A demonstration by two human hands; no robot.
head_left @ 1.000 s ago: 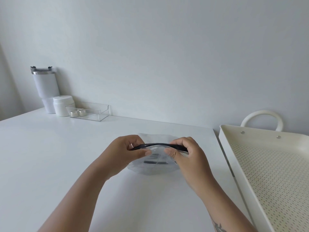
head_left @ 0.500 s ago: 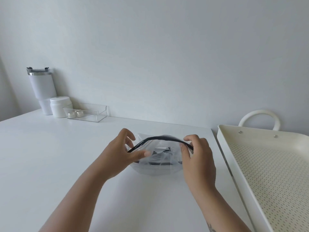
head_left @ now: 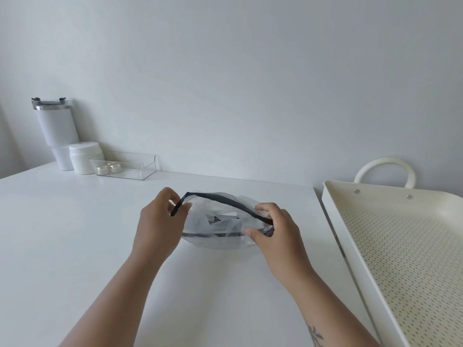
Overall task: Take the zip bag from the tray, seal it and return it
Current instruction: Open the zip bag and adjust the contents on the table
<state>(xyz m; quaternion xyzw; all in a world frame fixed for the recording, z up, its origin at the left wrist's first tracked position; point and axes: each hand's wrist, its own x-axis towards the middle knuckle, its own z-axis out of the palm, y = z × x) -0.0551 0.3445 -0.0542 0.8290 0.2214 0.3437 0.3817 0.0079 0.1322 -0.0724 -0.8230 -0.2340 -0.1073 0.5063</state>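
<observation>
A clear zip bag (head_left: 220, 234) with a black zip strip rests on the white table (head_left: 75, 234) at the middle. Its mouth gapes open, the two black strips bowed apart. Some black-and-white contents show through the plastic. My left hand (head_left: 157, 226) pinches the left end of the zip strip. My right hand (head_left: 275, 234) pinches the right end. The cream perforated tray (head_left: 333, 196) with a looped handle stands at the right, nothing visible in it.
At the back left stand a white tumbler (head_left: 56, 131), a white jar (head_left: 84, 157) and a clear plastic box (head_left: 125, 165) holding two small tins. A grey wall runs behind the table.
My hands have moved apart along the zip strip, from close together at its middle to its two ends. The bag's mouth now gapes wider.
</observation>
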